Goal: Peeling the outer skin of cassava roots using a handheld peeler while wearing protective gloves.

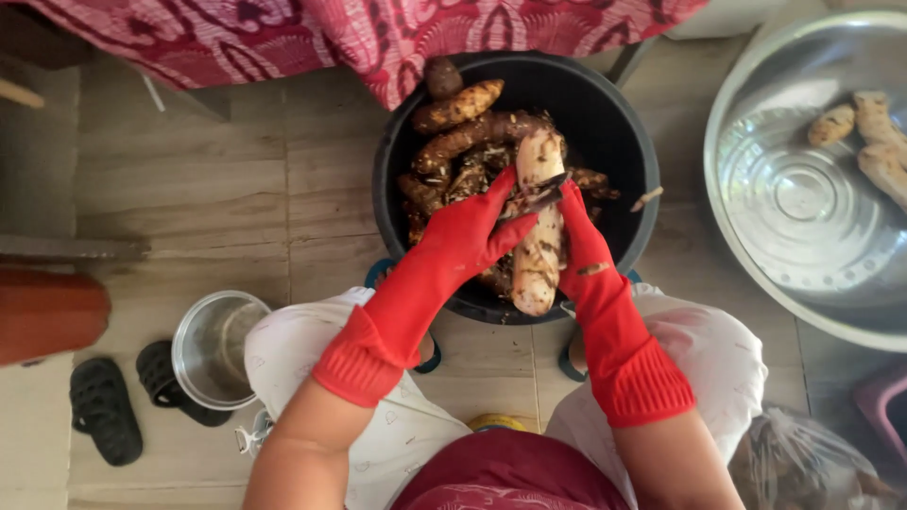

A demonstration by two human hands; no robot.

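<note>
Over a round black plastic tub of brown roots, the red-gloved left hand grips a long, half-peeled pale cassava root while the right hand clamps a dark-bladed knife, best drawn shallowly, away from fingers.

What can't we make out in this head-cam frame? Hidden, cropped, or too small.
- Knife: head view, the handle is hidden inside the right hand; only part of the dark blade shows.
- Peeled root: its back side is covered by the left hand and the right hand.
- Black bucket: its bottom is buried under unpeeled roots.
- Metal basin: cut off by the right edge.
- Plastic bag: contents blurred, cut off at the bottom.
</note>
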